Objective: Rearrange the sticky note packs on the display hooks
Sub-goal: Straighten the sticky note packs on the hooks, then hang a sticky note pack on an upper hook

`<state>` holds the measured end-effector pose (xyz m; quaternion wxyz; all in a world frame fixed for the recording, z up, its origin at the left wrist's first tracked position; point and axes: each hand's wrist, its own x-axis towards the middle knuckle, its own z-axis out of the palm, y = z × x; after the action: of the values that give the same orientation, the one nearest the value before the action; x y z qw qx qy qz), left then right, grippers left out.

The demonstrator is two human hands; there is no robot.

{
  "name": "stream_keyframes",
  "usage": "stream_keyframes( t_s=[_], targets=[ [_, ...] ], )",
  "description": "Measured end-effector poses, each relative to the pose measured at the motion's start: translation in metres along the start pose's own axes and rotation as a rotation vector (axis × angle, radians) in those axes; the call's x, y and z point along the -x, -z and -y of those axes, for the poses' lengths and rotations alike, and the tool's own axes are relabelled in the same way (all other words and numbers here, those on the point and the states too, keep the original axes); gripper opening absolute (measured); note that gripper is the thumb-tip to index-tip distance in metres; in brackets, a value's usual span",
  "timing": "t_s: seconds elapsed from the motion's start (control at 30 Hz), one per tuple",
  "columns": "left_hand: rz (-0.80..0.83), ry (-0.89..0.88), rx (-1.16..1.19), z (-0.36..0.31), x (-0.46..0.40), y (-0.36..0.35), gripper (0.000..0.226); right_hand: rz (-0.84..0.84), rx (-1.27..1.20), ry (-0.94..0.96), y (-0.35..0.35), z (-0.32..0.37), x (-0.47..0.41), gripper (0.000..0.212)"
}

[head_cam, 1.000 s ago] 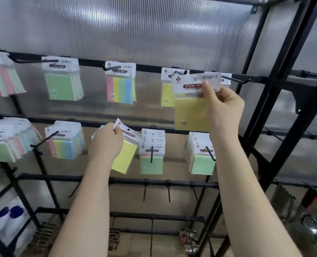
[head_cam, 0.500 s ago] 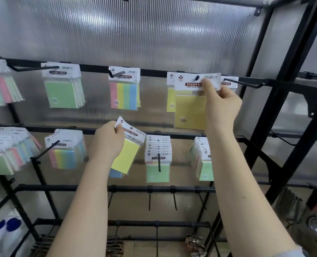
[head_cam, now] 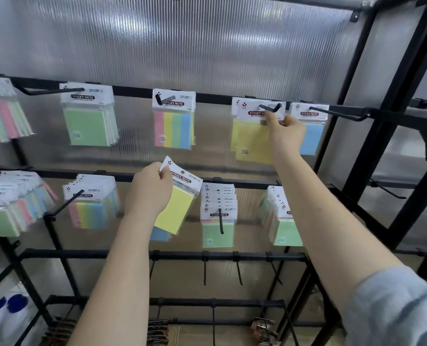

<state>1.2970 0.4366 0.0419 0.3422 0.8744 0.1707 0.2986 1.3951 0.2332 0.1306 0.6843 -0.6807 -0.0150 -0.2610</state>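
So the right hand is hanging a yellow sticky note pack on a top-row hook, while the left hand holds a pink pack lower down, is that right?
Not quite: the pack in the left hand is yellow-green, not pink, with a blue pack behind it. The head view shows this. The rest holds: the right hand holds the yellow sticky note pack at a black top-row hook.

Both arms raised, forearms bare. Left hand at mid height, fingers curled, pinching a pack. Right hand higher, fingers pinching a hung pack's header.
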Motion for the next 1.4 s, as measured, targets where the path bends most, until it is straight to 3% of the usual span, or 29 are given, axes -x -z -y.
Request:
stream_keyframes(
  t_s=[0.2, 0.3, 0.43, 0.67, 0.93, 1.0, 1.23, 1.4],
  targets=[
    [0.000, 0.000, 0.013, -0.003, -0.001, 0.002, 0.037, -0.004, 0.061, -0.052, -0.016, -0.006, -0.021, 0.022],
    [-0.005, -0.007, 0.022, -0.003, -0.002, 0.004, 0.036, 0.012, 0.075, -0.073, -0.021, -0.007, -0.030, 0.036],
    [-0.022, -0.027, 0.041, -0.002, -0.004, 0.006, 0.036, 0.003, 0.108, -0.091, -0.026, -0.010, -0.040, 0.026],
    [-0.040, -0.051, 0.088, -0.003, -0.005, 0.010, 0.038, -0.073, 0.108, -0.048, -0.030, -0.021, -0.045, 0.043],
    [-0.030, -0.072, 0.297, -0.008, 0.001, 0.011, 0.038, -0.137, 0.119, 0.036, -0.006, -0.043, -0.019, 0.017],
    [-0.023, -0.081, 0.369, -0.010, 0.003, 0.009, 0.041, -0.114, 0.159, 0.065, 0.008, -0.053, -0.009, 0.010],
    [-0.014, -0.178, 0.575, -0.032, 0.014, 0.002, 0.035, 0.218, 0.553, 0.105, 0.065, -0.087, 0.017, 0.026],
    [0.026, -0.259, 0.727, -0.067, 0.020, -0.002, 0.017, 0.261, 0.755, 0.077, 0.098, -0.104, 0.028, 0.033]
  ],
)
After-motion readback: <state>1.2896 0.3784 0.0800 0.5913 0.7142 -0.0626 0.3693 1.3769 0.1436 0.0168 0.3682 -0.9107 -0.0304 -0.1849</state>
